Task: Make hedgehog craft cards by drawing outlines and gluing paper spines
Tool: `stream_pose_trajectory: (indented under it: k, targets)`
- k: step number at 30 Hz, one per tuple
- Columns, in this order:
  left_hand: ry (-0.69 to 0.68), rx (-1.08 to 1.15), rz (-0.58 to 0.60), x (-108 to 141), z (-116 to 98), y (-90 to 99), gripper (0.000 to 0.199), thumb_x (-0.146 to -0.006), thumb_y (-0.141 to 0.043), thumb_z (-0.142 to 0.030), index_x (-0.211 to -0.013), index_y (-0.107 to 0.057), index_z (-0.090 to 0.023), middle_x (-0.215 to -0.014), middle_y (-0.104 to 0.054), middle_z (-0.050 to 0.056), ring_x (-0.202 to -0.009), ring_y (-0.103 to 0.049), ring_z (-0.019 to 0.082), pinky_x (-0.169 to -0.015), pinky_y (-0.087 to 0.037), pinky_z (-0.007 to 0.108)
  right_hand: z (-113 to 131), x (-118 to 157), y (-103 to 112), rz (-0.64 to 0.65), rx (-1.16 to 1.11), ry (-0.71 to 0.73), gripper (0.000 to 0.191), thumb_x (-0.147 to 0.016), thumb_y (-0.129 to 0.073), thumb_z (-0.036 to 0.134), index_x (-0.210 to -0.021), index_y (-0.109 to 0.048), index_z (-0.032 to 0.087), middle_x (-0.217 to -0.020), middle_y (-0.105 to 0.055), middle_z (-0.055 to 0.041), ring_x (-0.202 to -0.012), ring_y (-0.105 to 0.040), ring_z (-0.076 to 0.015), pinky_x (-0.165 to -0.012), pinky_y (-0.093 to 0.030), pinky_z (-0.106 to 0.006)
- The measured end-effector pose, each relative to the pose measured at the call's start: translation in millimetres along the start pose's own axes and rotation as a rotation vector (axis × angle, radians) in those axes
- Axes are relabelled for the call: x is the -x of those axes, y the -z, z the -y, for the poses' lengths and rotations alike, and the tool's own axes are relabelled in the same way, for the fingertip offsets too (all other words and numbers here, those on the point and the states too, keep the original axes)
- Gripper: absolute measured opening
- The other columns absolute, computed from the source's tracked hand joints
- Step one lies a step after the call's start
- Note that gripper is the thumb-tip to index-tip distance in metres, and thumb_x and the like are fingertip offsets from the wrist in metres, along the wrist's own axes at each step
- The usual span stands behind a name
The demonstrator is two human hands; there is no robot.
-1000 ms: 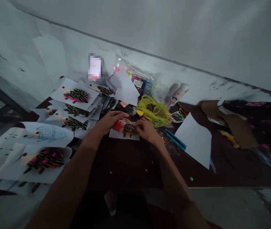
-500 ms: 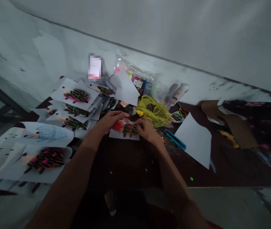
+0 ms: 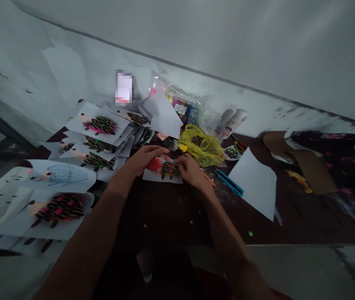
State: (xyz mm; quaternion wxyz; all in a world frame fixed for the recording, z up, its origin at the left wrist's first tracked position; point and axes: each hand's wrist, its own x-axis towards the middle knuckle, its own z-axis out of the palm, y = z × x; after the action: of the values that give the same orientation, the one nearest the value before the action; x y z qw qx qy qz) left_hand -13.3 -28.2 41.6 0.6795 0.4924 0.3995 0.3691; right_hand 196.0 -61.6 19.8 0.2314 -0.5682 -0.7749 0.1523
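In front of me a white card (image 3: 152, 176) lies on the dark table, bearing a hedgehog figure (image 3: 168, 168) with dark and pale striped spines and small red dots. My left hand (image 3: 147, 158) is closed around a red lump in clear plastic (image 3: 154, 164), held over the card's left part. My right hand (image 3: 190, 167) has its fingers pinched at the right end of the spines, touching the figure. Whatever may be between those fingertips is too small to make out.
Stacked hedgehog cards (image 3: 99, 125) fill the left side. Behind the card lies a yellow plastic bag (image 3: 202, 146). To the right are blue scissors (image 3: 230, 182), a white sheet (image 3: 255, 183), brown cardboard (image 3: 308, 166) and dark floral cloth (image 3: 333, 166). A phone-like bright screen (image 3: 124, 87) leans on the wall.
My right fingers have shifted very slightly at the hedgehog's right end. My left hand keeps its hold on the red lump, and the card stays in place.
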Motion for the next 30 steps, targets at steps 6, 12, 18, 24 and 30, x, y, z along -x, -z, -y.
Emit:
stream_pose_trajectory:
  k: [6,12,18,24,30]
  targets:
    - [0.01,-0.001,0.002,0,-1,0.3,0.03,-0.077,-0.07,-0.04,-0.094,-0.074,-0.016,-0.087,-0.076,0.008,-0.046,-0.056,0.01,-0.04,-0.041,0.022,1,1,1,-0.011,-0.014,0.006,0.032,-0.083,-0.046,0.007,-0.096,-0.073,0.017,-0.099,-0.063,-0.0088,-0.089,-0.059,-0.0196,-0.086,-0.047,-0.032]
    - [0.016,0.02,-0.004,-3,2,0.9,0.03,-0.08,-0.07,-0.04,-0.096,-0.074,-0.015,-0.083,-0.075,0.007,-0.045,-0.054,0.009,-0.044,-0.044,0.022,6,0,4,-0.161,-0.145,0.027,0.019,-0.085,-0.054,0.018,-0.092,-0.071,0.018,-0.091,-0.066,-0.0061,-0.082,-0.058,-0.0185,-0.08,-0.047,-0.031]
    - [0.009,0.029,0.014,-6,7,0.8,0.04,-0.077,-0.073,-0.049,-0.1,-0.075,-0.016,-0.089,-0.073,0.007,-0.057,-0.059,0.011,-0.048,-0.046,0.021,28,3,4,-0.044,-0.527,0.033,0.025,-0.09,-0.058,0.038,-0.079,-0.068,0.019,-0.076,-0.066,-0.0018,-0.07,-0.058,-0.0149,-0.067,-0.044,-0.026]
    - [-0.079,0.023,0.109,-3,7,1.6,0.05,-0.067,-0.083,-0.04,-0.11,-0.07,-0.016,-0.096,-0.07,0.005,-0.078,-0.064,0.014,-0.068,-0.051,0.024,32,4,5,-0.065,-0.58,0.042,0.025,-0.09,-0.055,0.038,-0.079,-0.067,0.019,-0.076,-0.065,-0.0003,-0.07,-0.056,-0.0142,-0.067,-0.044,-0.026]
    - [-0.156,-0.076,0.144,-3,11,5.4,0.047,-0.069,-0.076,-0.032,-0.112,-0.063,-0.016,-0.094,-0.066,0.004,-0.078,-0.062,0.014,-0.07,-0.05,0.027,29,2,7,-0.174,-0.607,-0.014,0.014,-0.083,-0.061,0.034,-0.082,-0.061,0.02,-0.076,-0.061,0.0007,-0.068,-0.053,-0.0131,-0.065,-0.045,-0.025]
